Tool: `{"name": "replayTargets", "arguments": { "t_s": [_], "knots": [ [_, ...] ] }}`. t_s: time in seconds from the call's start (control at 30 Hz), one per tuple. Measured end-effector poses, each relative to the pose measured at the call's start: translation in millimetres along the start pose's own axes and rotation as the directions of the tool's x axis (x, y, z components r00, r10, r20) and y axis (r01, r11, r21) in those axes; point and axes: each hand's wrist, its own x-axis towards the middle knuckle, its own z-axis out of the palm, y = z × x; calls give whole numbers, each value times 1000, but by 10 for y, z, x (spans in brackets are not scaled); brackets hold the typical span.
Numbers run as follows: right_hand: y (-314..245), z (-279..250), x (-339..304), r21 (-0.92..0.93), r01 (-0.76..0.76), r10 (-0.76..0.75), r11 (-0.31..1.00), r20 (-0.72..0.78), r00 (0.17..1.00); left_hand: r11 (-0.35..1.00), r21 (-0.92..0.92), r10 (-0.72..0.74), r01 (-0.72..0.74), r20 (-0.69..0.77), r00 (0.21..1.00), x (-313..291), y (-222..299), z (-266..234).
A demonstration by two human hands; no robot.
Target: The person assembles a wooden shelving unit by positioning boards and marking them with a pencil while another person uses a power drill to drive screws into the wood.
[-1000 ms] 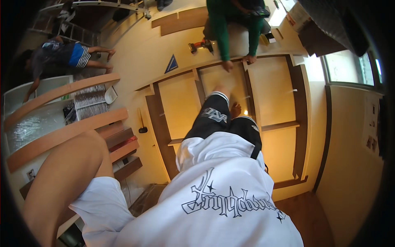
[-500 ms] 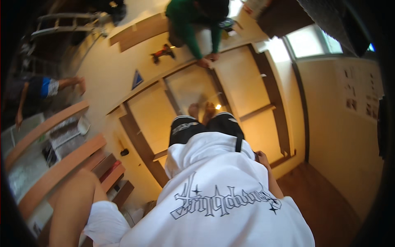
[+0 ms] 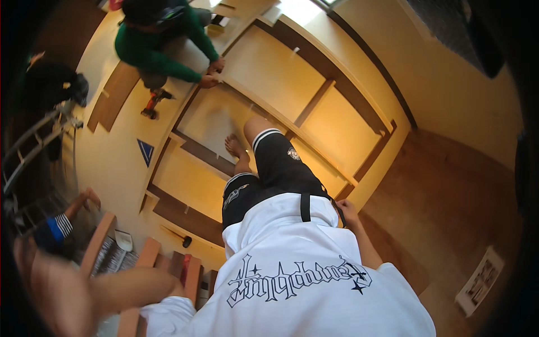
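My left hand (image 3: 56, 289) is smeared by motion at the lower left, its arm held out over several wooden planks (image 3: 147, 255); its fingers cannot be made out. Against my right hip, my right hand (image 3: 348, 212) is closed beside a dark strap-like strip (image 3: 339, 218); what its fingers hold is unclear. I am standing inside a large wooden frame (image 3: 314, 149) with dark and light boards and crosspieces. My bare foot (image 3: 233, 145) shows on the pale panel within it; the other foot is hidden.
At the frame's far side crouches a co-worker in green sleeves (image 3: 168, 64), both hands on its edge. A red and black cordless drill (image 3: 152, 105), blue triangular square (image 3: 146, 151) and black-headed mallet (image 3: 186, 241) lie left of it. Another person's hand (image 3: 92, 197) and a dustpan (image 3: 123, 240) are farther left.
My view has turned right, so the frame and co-worker appear rotated and farther left. My left arm has swung up and outward. My legs have shifted in a step; my right hand stays at my hip.
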Motion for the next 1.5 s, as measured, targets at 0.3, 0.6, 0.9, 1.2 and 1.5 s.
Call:
{"name": "replayTargets", "arguments": {
  "t_s": [0.3, 0.6, 0.9, 1.2, 1.5],
  "knots": [
    [219, 111, -268, 375, -194, 251, 907, -110, 962, -217, 63, -924, 974, 310, -225, -3534, -1415, 1306],
    [2, 263, 2162, 898, -342, 242, 276, 279, 929, -506, 278, -790, 817, 231, -568, -4933, -1161, 3144],
    [150, 1070, 4470, 974, -138, 637, -182, 223, 738, -648, 484, -713, 588, -113, -692, -7004, -2137, 5159],
    [405, 1281, 4973, 944, 123, 713, -307, 142, 687, -490, 347, -868, 800, -118, -482, -7936, -2806, 5207],
    [363, 1176, 5136, 912, 292, 611, -289, -59, 789, -511, 296, -803, 807, 169, -571, -7909, -2665, 5572]
  ]
}}
